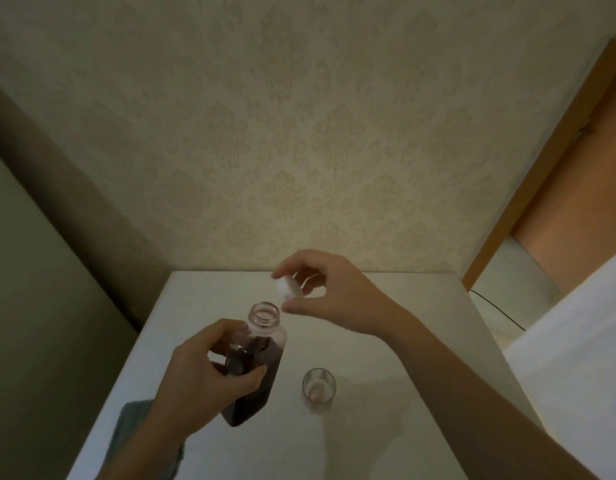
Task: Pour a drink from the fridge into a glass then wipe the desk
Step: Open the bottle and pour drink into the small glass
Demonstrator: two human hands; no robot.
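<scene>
Head view: left hand [199, 375] grips the uncapped bottle [254, 362], glass [318, 386] just right; right hand [334, 296] pinches the cap [288, 288]

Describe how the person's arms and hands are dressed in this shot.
Both forearms are bare, with no sleeves in view. The left hand and right hand wear no gloves. No rings, watch or bracelet are visible, though the picture is somewhat blurred.

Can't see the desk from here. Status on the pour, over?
Left hand grips bottle, cap off. Right hand fingers hold cap. Glass empty, upright, nothing blocking it.
</scene>
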